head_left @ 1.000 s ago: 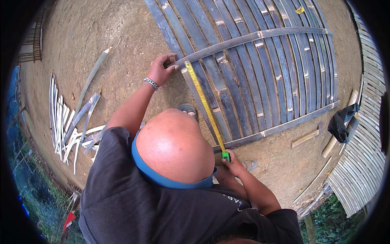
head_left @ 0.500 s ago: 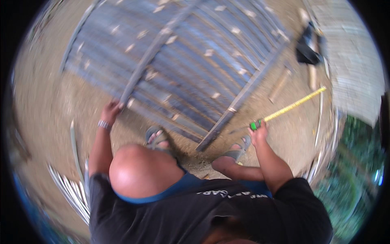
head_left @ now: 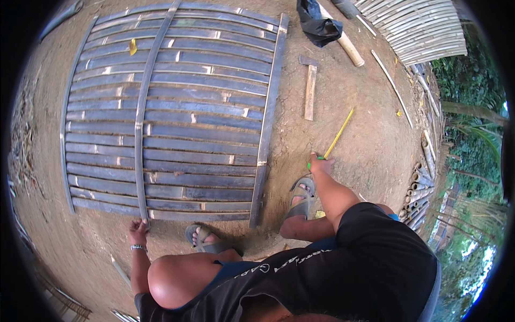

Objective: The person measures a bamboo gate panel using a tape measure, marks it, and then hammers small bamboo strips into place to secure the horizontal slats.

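Since half a second ago, the bamboo panel (head_left: pixel 166 123) has come to fill the upper left of the head view, and the yellow tape measure (head_left: pixel 339 134) now runs up and right over bare dirt, clear of the slats.

Head view: left hand (head_left: pixel 138 232) is set at the near edge of the panel by the cross strip (head_left: pixel 144 115); whether the fingers grip it cannot be told. Right hand (head_left: pixel 321 162) is closed around the green tape case, blade extended toward a wooden mallet (head_left: pixel 310 88).

Risks, judged: the loose blade could buckle or snap back toward the fingers if released; sandalled feet (head_left: pixel 206 239) stand near the panel edge and could catch on it.

Containers: none open to view; a black bag (head_left: pixel 317 22) lies crumpled, contents hidden.
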A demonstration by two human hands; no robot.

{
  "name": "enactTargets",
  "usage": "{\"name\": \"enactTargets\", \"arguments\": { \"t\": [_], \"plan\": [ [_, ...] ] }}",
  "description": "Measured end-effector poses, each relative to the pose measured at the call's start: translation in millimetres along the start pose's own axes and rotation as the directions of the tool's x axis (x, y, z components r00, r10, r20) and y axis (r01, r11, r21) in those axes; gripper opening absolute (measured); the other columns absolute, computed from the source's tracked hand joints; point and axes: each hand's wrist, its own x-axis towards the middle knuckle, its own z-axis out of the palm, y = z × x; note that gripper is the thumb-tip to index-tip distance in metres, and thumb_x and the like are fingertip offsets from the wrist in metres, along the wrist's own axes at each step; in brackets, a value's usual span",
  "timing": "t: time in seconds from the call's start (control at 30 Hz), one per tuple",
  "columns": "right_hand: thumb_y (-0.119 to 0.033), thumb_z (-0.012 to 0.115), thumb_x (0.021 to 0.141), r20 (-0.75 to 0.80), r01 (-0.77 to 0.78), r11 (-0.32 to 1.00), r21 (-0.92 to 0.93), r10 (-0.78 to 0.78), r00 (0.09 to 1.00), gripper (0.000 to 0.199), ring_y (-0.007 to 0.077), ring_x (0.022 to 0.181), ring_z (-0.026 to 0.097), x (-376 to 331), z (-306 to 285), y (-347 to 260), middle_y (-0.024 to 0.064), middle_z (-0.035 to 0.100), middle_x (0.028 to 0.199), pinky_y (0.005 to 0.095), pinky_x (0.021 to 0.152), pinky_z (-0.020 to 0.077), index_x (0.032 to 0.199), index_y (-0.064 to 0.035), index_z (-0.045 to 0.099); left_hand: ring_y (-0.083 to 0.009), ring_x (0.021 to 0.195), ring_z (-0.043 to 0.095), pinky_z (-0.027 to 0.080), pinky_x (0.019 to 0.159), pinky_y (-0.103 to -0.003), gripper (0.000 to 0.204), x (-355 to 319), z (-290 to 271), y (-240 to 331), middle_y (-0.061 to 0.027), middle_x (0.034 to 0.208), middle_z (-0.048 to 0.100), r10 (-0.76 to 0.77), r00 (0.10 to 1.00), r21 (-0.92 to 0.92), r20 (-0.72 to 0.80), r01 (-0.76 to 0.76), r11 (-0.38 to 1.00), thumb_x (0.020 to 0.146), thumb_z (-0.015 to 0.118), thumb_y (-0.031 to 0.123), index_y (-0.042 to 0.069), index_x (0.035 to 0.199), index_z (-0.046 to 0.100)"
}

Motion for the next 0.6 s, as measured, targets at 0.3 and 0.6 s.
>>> {"name": "enactTargets", "arguments": {
  "t": [0.3, 0.6],
  "plan": [
    [-0.038, 0.078, 0.086, -0.429, 0.762, 0.644, -0.076, -0.71, 0.558, 0.085, 0.0419, 0.139, 0.037, -8.1, -65.9, -168.7, 0.0244, 0.036, 0.149, 0.0538, 0.117, 0.0304, 0.149, 0.0012, 0.036, -0.009, 0.061, 0.059, 0.05, 0.053, -0.026, 0.028, -1.2, -6.2, -8.8, 0.0012, 0.074, 0.063, 0.01, 0.999, 0.002, -0.046, -0.01, 1.0, 0.087, 0.082, 0.022, 0.011, 0.09, 0.057],
    [-0.031, 0.077, 0.085, 0.058, 0.754, 0.172, -0.634, -0.962, 0.268, 0.072, 0.0385, 0.117, 0.062, -5.4, -171.4, -421.0, 0.0209, 0.063, 0.13, 0.0466, 0.105, 0.0482, 0.148, -0.0193, 0.045, -0.0083, 0.061, 0.059, 0.046, 0.053, -0.023, 0.02, -12.0, -5.4, 2.2, 0.0016, 0.077, 0.065, -0.035, 0.993, 0.076, -0.11, 0.043, 0.996, 0.092, 0.076, 0.023, 0.01, 0.091, 0.061]
  ]
}}
